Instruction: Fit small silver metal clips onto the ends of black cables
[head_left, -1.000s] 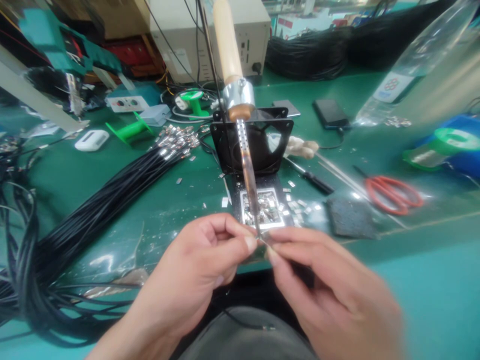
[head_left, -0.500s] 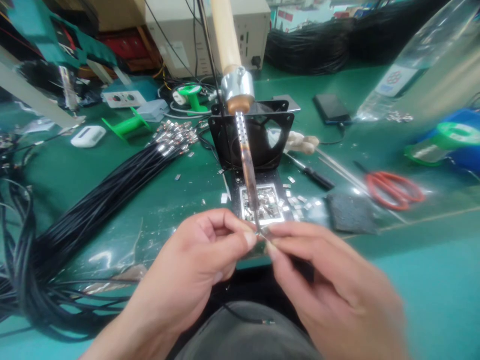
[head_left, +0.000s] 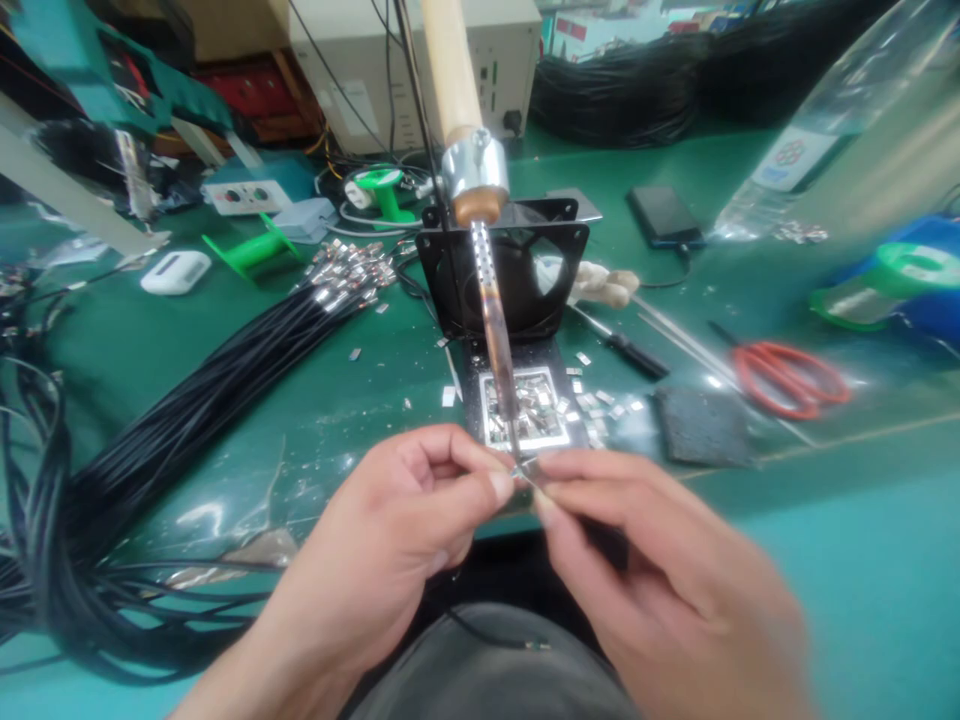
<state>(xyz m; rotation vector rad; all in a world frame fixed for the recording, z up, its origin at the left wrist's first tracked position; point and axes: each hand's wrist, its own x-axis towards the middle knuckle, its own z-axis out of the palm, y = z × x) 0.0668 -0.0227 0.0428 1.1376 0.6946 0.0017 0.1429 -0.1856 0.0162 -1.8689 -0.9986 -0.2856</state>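
Soldering iron (head_left: 491,300) at the fingers (head_left: 476,492), bottle label (head_left: 792,162) (red emblem) illegible.

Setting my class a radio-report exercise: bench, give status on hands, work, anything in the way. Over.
Left hand, right hand: both pinching, nearly meeting. Workpiece between them, detail blurred. Close by: iron, tip at workpiece, contact unclear; tray just beyond.

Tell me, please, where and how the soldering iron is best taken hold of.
Probably by its thick wooden handle, from the right: the iron slants with the handle uppermost, and a dark cord or rod runs close along the left. The discoloured metal shaft may be hot, so avoid it.
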